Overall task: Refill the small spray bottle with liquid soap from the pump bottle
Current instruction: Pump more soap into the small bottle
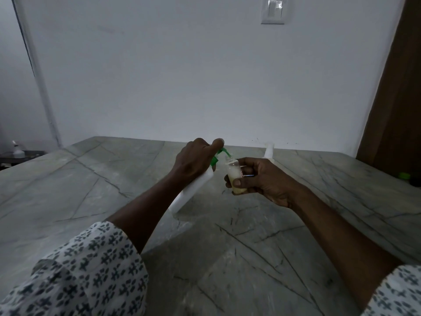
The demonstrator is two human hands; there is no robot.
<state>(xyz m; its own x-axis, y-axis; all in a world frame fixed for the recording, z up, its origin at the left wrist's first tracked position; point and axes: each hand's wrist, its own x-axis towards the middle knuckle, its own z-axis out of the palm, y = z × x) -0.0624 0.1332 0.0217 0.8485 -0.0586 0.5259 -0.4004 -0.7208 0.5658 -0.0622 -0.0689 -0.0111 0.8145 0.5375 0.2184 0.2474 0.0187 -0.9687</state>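
Note:
My left hand [196, 159] grips the neck of a white pump bottle [193, 192] that leans to the right, its base on the table. A finger presses on its green pump head [222, 152], whose spout points down at the open mouth of the small clear spray bottle [234, 175]. My right hand [262, 179] holds that small bottle upright, thumb across its front. Pale yellowish liquid fills its lower part. A white spray cap [268, 152] lies on the table behind my right hand.
The grey marble table [114, 190] ends at a white wall. A green object [404, 176] sits at the far right edge by a brown door. A small spray bottle [17, 150] stands on a dark surface at far left.

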